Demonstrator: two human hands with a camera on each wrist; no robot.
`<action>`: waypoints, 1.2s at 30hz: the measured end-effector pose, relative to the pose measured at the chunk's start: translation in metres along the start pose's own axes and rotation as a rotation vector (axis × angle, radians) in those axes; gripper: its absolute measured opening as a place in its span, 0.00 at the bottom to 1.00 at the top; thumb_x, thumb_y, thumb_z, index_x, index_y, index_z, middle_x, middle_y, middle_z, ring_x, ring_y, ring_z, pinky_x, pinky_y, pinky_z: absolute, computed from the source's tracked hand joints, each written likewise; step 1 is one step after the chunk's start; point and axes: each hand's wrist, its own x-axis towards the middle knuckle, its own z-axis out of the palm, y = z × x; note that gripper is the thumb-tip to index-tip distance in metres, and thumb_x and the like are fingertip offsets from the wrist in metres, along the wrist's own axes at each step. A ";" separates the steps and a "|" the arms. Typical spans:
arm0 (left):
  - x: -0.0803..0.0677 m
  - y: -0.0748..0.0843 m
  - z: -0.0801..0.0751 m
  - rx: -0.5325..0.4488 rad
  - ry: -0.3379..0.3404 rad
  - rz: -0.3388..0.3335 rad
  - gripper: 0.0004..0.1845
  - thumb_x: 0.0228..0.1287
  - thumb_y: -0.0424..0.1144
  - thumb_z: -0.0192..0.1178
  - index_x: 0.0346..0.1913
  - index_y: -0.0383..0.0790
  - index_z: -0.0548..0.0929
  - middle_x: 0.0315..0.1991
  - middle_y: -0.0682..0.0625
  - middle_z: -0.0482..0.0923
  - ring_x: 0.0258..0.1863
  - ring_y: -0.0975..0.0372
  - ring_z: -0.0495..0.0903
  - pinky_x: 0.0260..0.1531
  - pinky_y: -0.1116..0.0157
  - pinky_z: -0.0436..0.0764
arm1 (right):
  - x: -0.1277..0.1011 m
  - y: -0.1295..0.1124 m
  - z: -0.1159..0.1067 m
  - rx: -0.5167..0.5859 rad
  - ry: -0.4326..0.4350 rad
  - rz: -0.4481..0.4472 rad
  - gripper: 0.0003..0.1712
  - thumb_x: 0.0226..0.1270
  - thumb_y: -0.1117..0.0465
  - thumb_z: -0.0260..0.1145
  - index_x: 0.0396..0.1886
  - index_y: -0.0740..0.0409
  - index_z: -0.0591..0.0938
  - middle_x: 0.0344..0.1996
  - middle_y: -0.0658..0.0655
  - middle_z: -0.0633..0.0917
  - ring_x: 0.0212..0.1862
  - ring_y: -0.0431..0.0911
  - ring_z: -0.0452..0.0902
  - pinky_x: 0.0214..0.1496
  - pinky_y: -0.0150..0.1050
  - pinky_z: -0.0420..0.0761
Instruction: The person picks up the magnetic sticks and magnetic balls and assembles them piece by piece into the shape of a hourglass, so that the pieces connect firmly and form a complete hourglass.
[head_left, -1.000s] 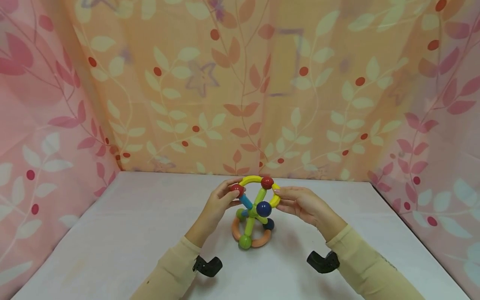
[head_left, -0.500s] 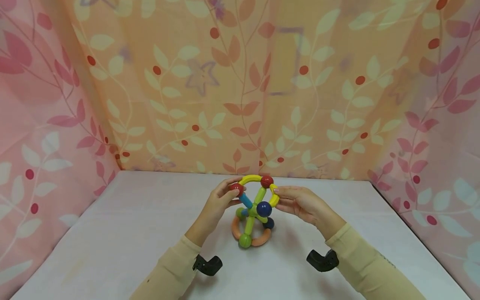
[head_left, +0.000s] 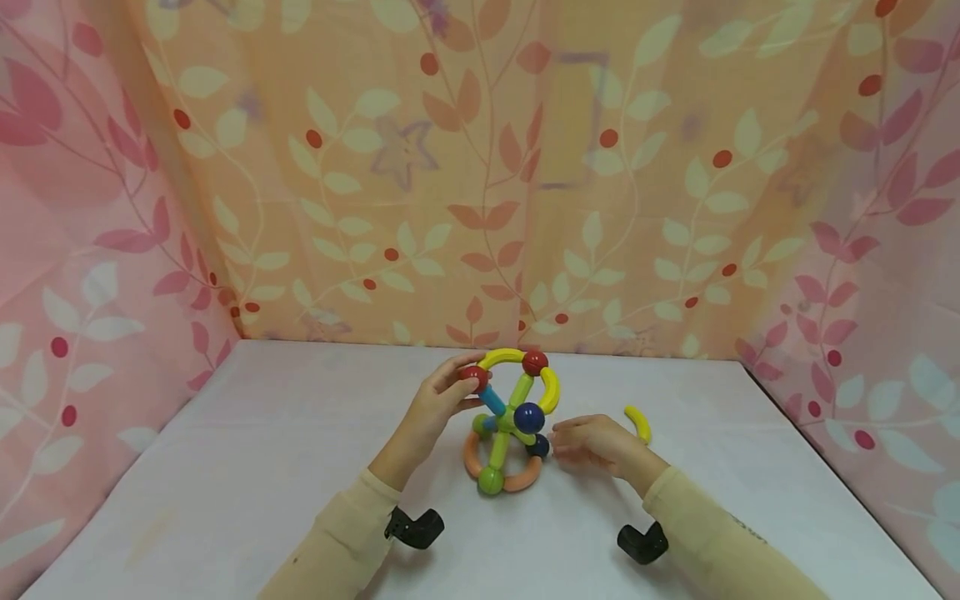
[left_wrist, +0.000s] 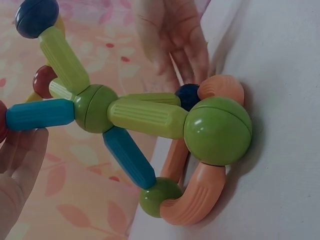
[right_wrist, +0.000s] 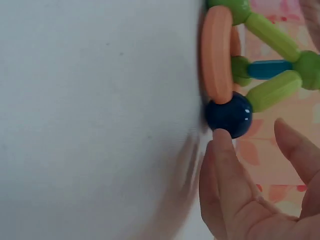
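A ball-and-stick building toy stands on the table, with a green centre ball [left_wrist: 96,108] joining several light green and blue sticks. Orange curved sticks [right_wrist: 217,52] and balls form its base ring; yellow curved sticks [head_left: 551,390] and red balls [head_left: 535,363] arch over the top. My left hand [head_left: 442,393] pinches the red ball at the arch's left end. Low on the right, my right hand [head_left: 597,446] has its fingers extended, a fingertip at the dark blue base ball [right_wrist: 230,115]. The thumb stands apart, and nothing is gripped there.
A loose yellow curved stick [head_left: 639,424] lies on the white table [head_left: 285,467], just behind the right hand. Another dark blue ball [head_left: 529,418] juts toward me from the toy. Patterned curtains [head_left: 480,167] enclose the table at the back and sides.
My right hand has let go of the yellow curved stick on the arch's right side and moved down to the base. The loose yellow stick now shows. The left hand keeps its hold.
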 end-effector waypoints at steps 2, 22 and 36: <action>0.001 0.000 -0.001 0.001 -0.010 0.007 0.23 0.76 0.38 0.51 0.70 0.41 0.70 0.62 0.35 0.75 0.56 0.55 0.79 0.60 0.56 0.81 | 0.005 0.004 0.003 -0.027 -0.002 0.018 0.27 0.66 0.62 0.68 0.62 0.70 0.76 0.51 0.64 0.85 0.41 0.46 0.84 0.49 0.40 0.87; 0.000 0.004 -0.011 -0.046 -0.109 -0.042 0.29 0.74 0.39 0.48 0.74 0.37 0.60 0.53 0.40 0.78 0.50 0.63 0.81 0.61 0.55 0.80 | 0.031 -0.004 0.010 -0.063 0.041 -0.015 0.22 0.65 0.68 0.68 0.59 0.69 0.79 0.45 0.60 0.87 0.37 0.43 0.83 0.47 0.38 0.87; 0.000 0.006 -0.011 -0.011 -0.070 -0.057 0.28 0.75 0.41 0.50 0.74 0.41 0.62 0.60 0.35 0.75 0.54 0.59 0.82 0.61 0.57 0.79 | -0.020 -0.004 0.017 0.137 0.059 -0.171 0.23 0.70 0.66 0.64 0.60 0.73 0.75 0.55 0.67 0.82 0.51 0.47 0.84 0.57 0.44 0.84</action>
